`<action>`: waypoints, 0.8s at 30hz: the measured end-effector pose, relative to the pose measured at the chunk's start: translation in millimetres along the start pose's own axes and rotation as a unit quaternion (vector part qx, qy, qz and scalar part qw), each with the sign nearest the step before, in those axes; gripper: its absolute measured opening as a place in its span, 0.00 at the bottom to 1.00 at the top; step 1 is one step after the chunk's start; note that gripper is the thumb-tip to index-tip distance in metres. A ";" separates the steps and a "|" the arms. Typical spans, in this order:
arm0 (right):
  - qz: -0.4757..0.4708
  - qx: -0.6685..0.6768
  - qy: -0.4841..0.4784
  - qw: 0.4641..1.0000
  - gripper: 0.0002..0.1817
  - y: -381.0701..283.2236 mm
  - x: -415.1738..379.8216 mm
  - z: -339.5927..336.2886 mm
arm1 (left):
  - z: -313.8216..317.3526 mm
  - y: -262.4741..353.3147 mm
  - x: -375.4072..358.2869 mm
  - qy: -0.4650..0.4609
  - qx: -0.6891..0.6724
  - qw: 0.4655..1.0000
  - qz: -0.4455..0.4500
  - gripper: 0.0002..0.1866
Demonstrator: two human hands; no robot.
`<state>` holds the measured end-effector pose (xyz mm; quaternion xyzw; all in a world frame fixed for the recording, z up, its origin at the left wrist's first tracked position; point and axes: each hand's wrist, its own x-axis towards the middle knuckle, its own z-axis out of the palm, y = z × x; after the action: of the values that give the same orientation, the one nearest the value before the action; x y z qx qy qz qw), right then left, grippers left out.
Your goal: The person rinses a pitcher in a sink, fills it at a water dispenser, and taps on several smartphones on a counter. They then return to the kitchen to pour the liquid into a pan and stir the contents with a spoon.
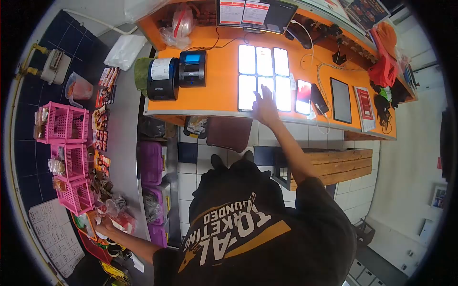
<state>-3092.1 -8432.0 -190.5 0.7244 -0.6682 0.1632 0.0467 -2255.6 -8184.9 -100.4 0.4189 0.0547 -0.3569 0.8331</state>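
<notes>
My right hand (pixel 265 106) reaches over the orange counter, fingers spread apart on or just above the lit screens. Several phones (pixel 246 59) with bright white screens lie there side by side in two rows. The hand covers part of the front middle phone (pixel 265 81). Right of this group lies another phone (pixel 303 97) with a red and white picture. Out to the left, my left hand (pixel 105 228) is over the steel side counter, its fingers closed around something small and whitish that I cannot make out. A clear plastic cup (pixel 115 206) and an orange basket (pixel 85 225) are close to it.
A receipt printer (pixel 163 78) and a smaller black device (pixel 192 69) stand on the counter's left, below a monitor (pixel 255 14). A tablet (pixel 340 100) and cables lie right. Pink baskets (pixel 67 121) line the left wall. A wooden bench (pixel 334 167) stands behind my right arm.
</notes>
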 end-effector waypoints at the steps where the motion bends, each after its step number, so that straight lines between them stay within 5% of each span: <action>1: 0.006 0.026 0.013 1.000 0.22 -0.2 -1.1 -3.6 | -9.2 6.2 5.6 -0.014 0.019 1.000 0.016 0.13; 3: 0.016 0.078 0.042 0.996 0.22 0.5 -2.5 -17.0 | 3.6 2.4 -4.3 -0.043 0.056 0.996 0.047 0.10; 4: 0.021 0.078 0.037 0.996 0.22 0.7 -4.3 -23.4 | 28.1 -5.5 -22.9 0.085 0.132 0.983 0.094 0.10; 8: 0.030 0.071 0.032 0.997 0.21 3.5 -11.5 -39.0 | -30.6 42.7 26.5 -0.030 0.177 0.979 0.102 0.09; 11: 0.022 0.068 0.043 0.996 0.21 6.0 -14.4 -38.0 | 82.2 -0.1 -67.8 0.084 0.244 0.957 0.129 0.09; 12: 0.019 0.068 0.047 0.996 0.21 7.0 -15.3 -37.7 | 75.7 7.5 -62.7 -0.005 0.297 0.949 0.107 0.08; 16: 0.019 0.079 0.048 0.996 0.20 0.7 -13.8 -47.4 | 186.9 -28.9 -131.4 0.003 0.309 0.939 0.152 0.08; 18: 0.034 0.090 0.049 0.994 0.20 -3.5 -13.8 -52.6 | 197.8 -13.9 -110.3 -0.161 0.417 0.876 0.180 0.10; 20: 0.039 0.106 0.054 0.992 0.20 -6.8 -16.4 -59.3 | 269.8 -45.2 -164.6 -0.190 0.614 0.674 0.366 0.14; 22: 0.047 0.117 0.065 0.990 0.20 -7.0 -21.2 -66.1 | 321.4 -34.1 -167.3 -0.244 0.532 0.782 0.214 0.16; 24: 0.053 0.121 0.077 0.988 0.21 -4.3 -29.4 -72.5 | 379.6 -43.2 -185.5 -0.323 0.662 0.564 0.374 0.16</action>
<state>-3102.0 -8382.8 -130.3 0.6733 -0.6757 0.3003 0.0017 -2499.3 -8379.9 187.6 0.6928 -0.6311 -0.0611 0.3435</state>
